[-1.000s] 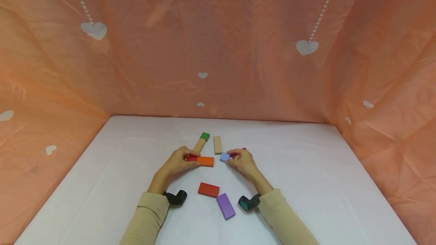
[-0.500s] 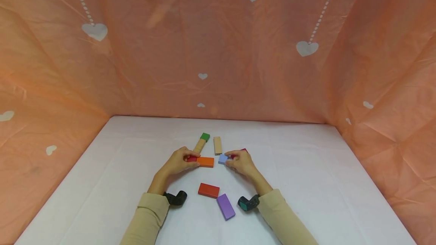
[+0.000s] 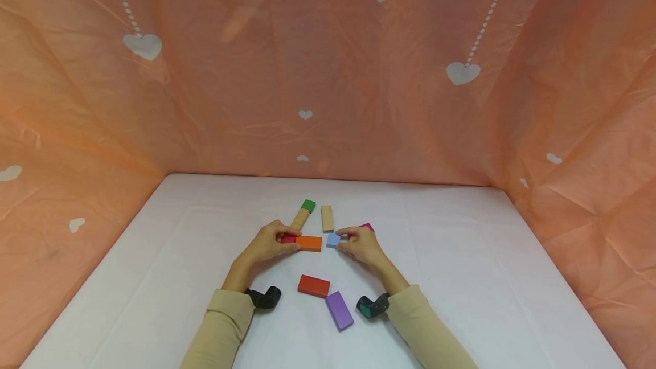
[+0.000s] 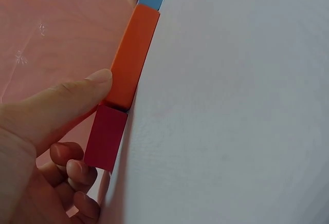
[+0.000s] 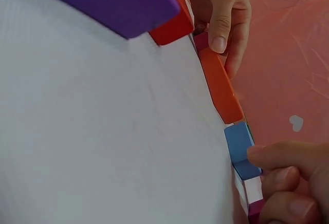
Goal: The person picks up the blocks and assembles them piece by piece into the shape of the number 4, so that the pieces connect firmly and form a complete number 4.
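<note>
My left hand [image 3: 269, 241] pinches the orange block [image 3: 310, 244] near its left end, thumb on the near side and a finger on the far side. A crimson block [image 4: 106, 136] sits end to end with it, beside my curled fingers in the left wrist view. My right hand [image 3: 365, 245] holds a small light blue block [image 5: 241, 149] between thumb and finger. A narrow gap separates the blue block from the orange block's right end. Behind the right hand, a magenta block [image 3: 367, 226] is partly hidden.
Beyond the hands lie two plain wooden blocks [image 3: 327, 219], the left one topped by a green block [image 3: 308, 205]. Nearer me are a red block [image 3: 314, 286] and a purple block [image 3: 339, 311], corners close together. Orange cloth [image 3: 328, 73] hangs around the white table [image 3: 461, 278].
My right hand has slid the blue block left, closer to the orange block and away from the magenta one. The left hand and the other blocks have stayed put.
</note>
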Available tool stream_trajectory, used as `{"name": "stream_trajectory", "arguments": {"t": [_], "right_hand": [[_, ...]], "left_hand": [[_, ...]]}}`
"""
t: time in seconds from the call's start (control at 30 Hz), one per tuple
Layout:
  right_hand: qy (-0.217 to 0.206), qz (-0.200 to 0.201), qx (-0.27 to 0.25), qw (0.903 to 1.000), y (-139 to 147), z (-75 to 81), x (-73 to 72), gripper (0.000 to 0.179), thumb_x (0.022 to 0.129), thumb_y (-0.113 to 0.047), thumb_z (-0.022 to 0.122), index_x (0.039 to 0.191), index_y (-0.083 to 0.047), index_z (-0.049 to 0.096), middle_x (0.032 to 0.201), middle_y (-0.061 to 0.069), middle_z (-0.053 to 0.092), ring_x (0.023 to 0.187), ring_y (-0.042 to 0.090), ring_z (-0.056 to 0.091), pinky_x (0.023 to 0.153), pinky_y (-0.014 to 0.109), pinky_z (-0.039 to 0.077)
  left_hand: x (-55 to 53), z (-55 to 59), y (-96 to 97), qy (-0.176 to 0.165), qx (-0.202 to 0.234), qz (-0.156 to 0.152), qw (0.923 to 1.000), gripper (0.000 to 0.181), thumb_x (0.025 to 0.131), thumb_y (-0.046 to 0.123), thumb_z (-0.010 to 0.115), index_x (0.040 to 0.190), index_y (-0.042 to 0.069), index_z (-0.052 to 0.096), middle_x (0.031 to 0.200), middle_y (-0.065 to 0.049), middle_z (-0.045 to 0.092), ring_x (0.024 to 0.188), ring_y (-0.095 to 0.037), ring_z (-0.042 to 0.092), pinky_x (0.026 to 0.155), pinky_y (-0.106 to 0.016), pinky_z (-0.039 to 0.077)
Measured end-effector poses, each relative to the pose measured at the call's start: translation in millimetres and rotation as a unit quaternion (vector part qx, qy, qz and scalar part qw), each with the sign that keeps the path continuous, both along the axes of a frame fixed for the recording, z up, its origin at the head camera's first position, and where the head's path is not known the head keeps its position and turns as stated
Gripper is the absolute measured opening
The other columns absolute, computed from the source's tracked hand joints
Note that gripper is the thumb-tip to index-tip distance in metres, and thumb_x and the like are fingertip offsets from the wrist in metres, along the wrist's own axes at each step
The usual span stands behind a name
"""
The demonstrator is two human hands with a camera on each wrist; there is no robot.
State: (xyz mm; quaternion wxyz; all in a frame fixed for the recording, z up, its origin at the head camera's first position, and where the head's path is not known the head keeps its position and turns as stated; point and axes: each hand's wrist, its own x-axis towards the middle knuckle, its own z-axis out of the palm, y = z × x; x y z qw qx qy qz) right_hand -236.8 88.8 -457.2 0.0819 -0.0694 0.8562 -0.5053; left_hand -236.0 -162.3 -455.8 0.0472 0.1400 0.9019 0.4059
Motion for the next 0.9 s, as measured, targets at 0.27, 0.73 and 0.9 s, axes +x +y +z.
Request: {"name": "stream_trajectory", "arguments": {"t": [0.27,0.73,0.9], "right_hand": [[-0.011,0.009,-0.005,0.9999,-1.9,0.6,0.6,0.032,0.08,-0.002,0.069,0.112,0.0,0.07,0.05,-0.005,0.039,0.045,0.008,0.037,0.047,0.018,0.029],[-0.04,0.031,-0.03,0.9983,-3.1,-1.4,0.7,0.035,0.081,-0.002,0.069,0.116,0.001,0.068,0.049,-0.006,0.038,0.045,0.007,0.035,0.047,0.018,0.028],[-0.05,0.044,-0.042,0.9969,-3.6,0.1,1.1,0.037,0.082,-0.002,0.068,0.119,0.002,0.066,0.049,-0.006,0.039,0.045,0.008,0.036,0.047,0.017,0.029]], "left_hand": [[-0.2,-0.8,-1.3,-0.003,0.0,0.007,1.0,0.03,0.08,0.017,0.077,0.108,0.008,0.073,0.083,-0.009,0.051,0.081,-0.017,0.042,0.067,-0.025,0.031],[-1.7,-2.8,-3.4,-0.015,0.01,0.004,0.9998,0.031,0.081,0.019,0.077,0.11,0.007,0.073,0.095,-0.014,0.061,0.086,-0.019,0.047,0.073,-0.026,0.037],[-1.2,-2.8,-4.9,-0.014,0.016,-0.001,0.9998,0.032,0.08,0.019,0.077,0.11,0.007,0.073,0.09,-0.012,0.06,0.083,-0.017,0.044,0.07,-0.025,0.035]]}}
